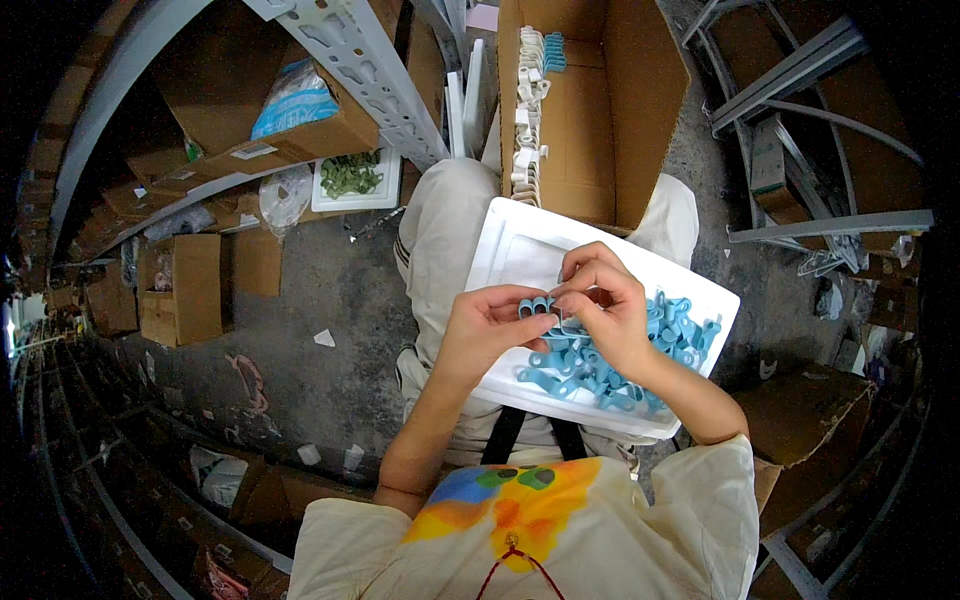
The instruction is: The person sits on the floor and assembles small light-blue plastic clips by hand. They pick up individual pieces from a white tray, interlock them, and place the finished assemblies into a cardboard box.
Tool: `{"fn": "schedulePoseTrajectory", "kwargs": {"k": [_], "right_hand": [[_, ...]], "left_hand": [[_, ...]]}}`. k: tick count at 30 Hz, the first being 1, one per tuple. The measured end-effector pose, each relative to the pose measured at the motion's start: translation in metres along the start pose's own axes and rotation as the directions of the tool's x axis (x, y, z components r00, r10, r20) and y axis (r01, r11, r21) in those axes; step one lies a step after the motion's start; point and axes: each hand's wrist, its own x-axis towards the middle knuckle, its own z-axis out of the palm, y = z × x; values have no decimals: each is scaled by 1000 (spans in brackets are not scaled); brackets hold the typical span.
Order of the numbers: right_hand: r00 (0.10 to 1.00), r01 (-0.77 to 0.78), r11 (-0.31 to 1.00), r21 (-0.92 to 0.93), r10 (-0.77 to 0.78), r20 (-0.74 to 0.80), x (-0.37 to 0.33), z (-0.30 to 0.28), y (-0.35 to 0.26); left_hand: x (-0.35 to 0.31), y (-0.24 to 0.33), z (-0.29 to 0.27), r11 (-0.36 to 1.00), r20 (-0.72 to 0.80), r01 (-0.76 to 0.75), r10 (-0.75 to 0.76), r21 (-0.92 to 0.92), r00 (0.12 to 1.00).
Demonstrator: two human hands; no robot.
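At dial centre, L hand (488, 328) has a narrow pinch, thumb vs. fingers, on a short row of blue pcs (534, 308), ring openings showing side by side. R hand (607, 298) meets it at the row's 3 o'clock end, thumb & forefinger tips nearly together; can't tell if they grip a pc. or just press the end (own fingers block the view).

Step in hand, my read: lining up small pcs one against the next. Next move prob. calls for a steady L pinch, w/ R fingertips fine enough to seat a pc. square to the row.

Just below, approx. 3 to 6 o'clock of the hands, loose blue pcs (590, 375) lie jumbled in a white tray (492, 245) across the lap.

Farther, at 12 o'clock, an open cardboard box (580, 150); along its 9 o'clock side, a column of white pcs (527, 125) w/ a few blue clips (554, 52) near the far end.

Farther off, 10 o'clock: green pcs (350, 174) in another tray (384, 196).
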Motion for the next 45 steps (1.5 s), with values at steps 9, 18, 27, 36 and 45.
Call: {"fn": "schedulePoseTrajectory", "kwargs": {"k": [9, 18, 27, 36, 45], "right_hand": [[999, 47, 999, -2, -47, 3, -1, 3, 1], [997, 29, 949, -313, -4, 83, -2, -22, -23], [795, 583, 415, -699, -113, 596, -17, -43, -11], [802, 533, 597, -600, -129, 583, -6, -50, -18], [970, -127, 948, -291, 181, 165, -6, -56, -37]], "left_hand": [[1, 8, 5, 1000, -9, 28, -28, 2, 1000], [-1, 11, -2, 999, -55, 28, -27, 26, 998], [-2, 15, -8, 997, -118, -39, 47, 71, 992], [-3, 12, -10, 997, -106, -20, 28, 77, 994], [0, 11, -2, 994, -99, -23, 33, 104, 994]]}}
